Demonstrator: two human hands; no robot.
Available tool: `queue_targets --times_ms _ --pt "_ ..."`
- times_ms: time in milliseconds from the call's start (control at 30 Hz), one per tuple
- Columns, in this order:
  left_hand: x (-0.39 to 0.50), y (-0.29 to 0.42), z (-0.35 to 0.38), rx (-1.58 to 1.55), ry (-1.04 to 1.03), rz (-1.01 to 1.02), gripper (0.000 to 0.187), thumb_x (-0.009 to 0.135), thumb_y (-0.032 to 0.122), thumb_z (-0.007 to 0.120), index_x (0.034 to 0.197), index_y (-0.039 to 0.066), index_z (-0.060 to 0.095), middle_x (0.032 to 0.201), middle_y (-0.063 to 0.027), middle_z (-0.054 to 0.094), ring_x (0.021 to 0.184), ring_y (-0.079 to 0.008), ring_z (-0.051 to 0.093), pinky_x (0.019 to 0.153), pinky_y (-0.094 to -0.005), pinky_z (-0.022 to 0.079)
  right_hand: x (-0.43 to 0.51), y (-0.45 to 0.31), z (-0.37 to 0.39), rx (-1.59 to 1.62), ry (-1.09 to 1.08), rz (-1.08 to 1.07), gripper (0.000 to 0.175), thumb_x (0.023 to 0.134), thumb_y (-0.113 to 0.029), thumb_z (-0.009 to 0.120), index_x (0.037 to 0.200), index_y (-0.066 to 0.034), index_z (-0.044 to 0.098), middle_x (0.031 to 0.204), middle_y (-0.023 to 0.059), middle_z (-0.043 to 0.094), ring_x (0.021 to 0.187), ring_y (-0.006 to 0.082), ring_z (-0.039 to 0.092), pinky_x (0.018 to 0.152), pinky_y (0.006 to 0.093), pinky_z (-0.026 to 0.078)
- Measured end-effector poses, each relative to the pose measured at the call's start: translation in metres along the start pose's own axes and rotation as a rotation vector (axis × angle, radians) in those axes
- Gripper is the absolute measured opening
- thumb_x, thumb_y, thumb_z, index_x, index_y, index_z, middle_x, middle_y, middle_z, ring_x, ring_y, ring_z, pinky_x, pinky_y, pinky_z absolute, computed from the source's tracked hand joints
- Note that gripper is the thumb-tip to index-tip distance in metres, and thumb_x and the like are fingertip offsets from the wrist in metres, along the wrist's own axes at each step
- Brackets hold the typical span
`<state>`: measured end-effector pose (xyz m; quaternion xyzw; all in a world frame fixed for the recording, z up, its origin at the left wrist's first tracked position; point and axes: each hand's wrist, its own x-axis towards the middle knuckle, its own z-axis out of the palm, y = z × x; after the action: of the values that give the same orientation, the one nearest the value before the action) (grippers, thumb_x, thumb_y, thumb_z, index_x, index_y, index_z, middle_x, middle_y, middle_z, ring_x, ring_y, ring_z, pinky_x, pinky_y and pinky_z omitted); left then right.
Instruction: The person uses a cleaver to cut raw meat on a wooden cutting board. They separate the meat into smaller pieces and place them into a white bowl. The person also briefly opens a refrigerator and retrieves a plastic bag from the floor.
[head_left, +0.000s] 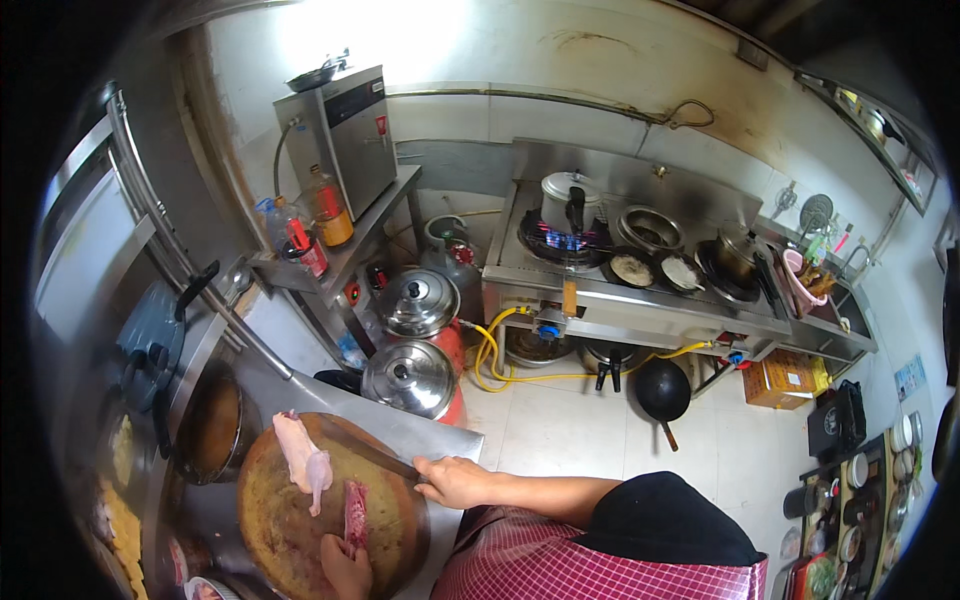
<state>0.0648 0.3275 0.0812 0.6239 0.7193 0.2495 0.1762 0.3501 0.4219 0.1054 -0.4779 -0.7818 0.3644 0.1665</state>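
Note:
My right hand (454, 480) grips the handle of a kitchen knife (371, 451), its blade reaching over the far part of a round wooden chopping board (277, 547). At the board's near side, my left hand (346, 571) holds the lower end of a long, red, bony piece of raw meat (355, 508). Left of that meat lies a pale, skin-on piece of raw poultry (301, 457) with a leg pointing towards me. The blade is apart from the red piece.
A dark pan (214, 427) stands left of the board on the steel counter (322, 390). Two lidded pots (409, 379) stand beyond the counter. A pressure cooker (566, 202) sits over a lit burner on the stove (517, 255). Yellow gas hose (491, 360) runs below.

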Motion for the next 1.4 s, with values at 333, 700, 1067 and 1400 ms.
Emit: queue_targets --times_ms 333,700,1067,1400 --pt "-0.056 -0.055 -0.033 0.246 0.38 -0.028 0.029 0.08 0.005 0.057 0.109 0.003 0.059 0.115 -0.022 0.058 0.107 -0.0423 0.056 0.092 -0.0507 0.045 -0.007 -0.015 -0.006 0.011 -0.144 -0.06 0.043 0.095 -0.026 0.06 0.132 -0.0065 0.05 0.075 0.0243 0.066 0.071 0.0391 0.067 0.065 0.0472 0.052" --pt "-0.093 -0.055 -0.029 -0.029 0.546 0.034 0.031 0.073 0.014 0.078 0.1 0.007 0.066 0.107 -0.0125 0.059 0.097 -0.0342 0.059 0.083 -0.0419 0.049 0.045 -0.216 -0.079 0.306 0.304 -0.78 0.016 0.1 -0.014 0.045 0.094 0.0 0.05 0.055 0.002 0.051 0.042 0.0083 0.046 0.04 0.0255 0.037" --pt "-0.096 -0.062 -0.022 -0.076 0.62 -0.022 0.023 0.071 0.011 0.078 0.091 0.008 0.069 0.101 -0.0097 0.063 0.094 -0.0307 0.061 0.083 -0.0411 0.048 0.078 -0.166 0.031 -0.306 -0.422 -0.526 0.034 0.099 -0.03 0.052 0.113 0.0015 0.053 0.08 0.0317 0.065 0.083 0.0478 0.066 0.071 0.0556 0.052" --pt "-0.1 -0.061 -0.016 -0.126 0.606 -0.075 0.019 0.074 0.016 0.076 0.091 0.009 0.072 0.103 -0.0061 0.063 0.095 -0.029 0.059 0.084 -0.0391 0.048 0.052 -0.165 0.061 -0.474 -0.506 -0.377 0.035 0.098 -0.03 0.052 0.112 0.0019 0.051 0.081 0.0327 0.064 0.078 0.0489 0.066 0.07 0.0564 0.052"
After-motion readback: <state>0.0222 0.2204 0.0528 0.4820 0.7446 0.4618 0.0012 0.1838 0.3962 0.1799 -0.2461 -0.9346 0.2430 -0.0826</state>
